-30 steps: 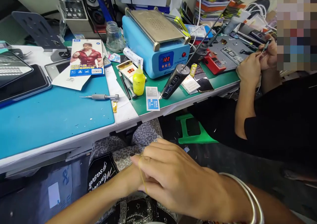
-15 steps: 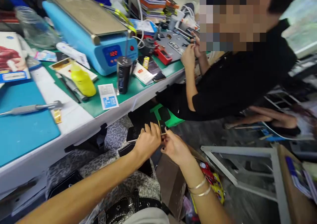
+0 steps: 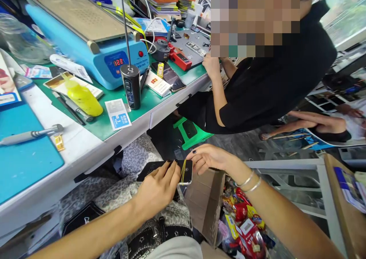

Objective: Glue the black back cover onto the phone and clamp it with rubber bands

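Note:
A black phone (image 3: 188,171) with a round home button lies face up above my lap, with yellow rubber bands (image 3: 183,170) wrapped around it near the button end. My left hand (image 3: 160,182) is on the phone, its fingers across the screen and its thumb out of sight. Beside the button end is my right hand (image 3: 208,159), its fingers loosely curled and apart, the index fingertip close to the bands. Whether that fingertip touches the phone or a band cannot be made out. Two bracelets circle the right wrist.
On the green-topped bench (image 3: 110,131) stand a blue heating machine (image 3: 100,60), a black cylinder with a rod (image 3: 131,87) and a yellow bottle (image 3: 82,98). A person in black (image 3: 274,83) sits at the bench. An open cardboard box (image 3: 203,205) holds colourful packets.
My hands have moved apart. The right hand has opened and turned at the phone's end, and more of the phone and its rubber bands shows. The view has shifted slightly.

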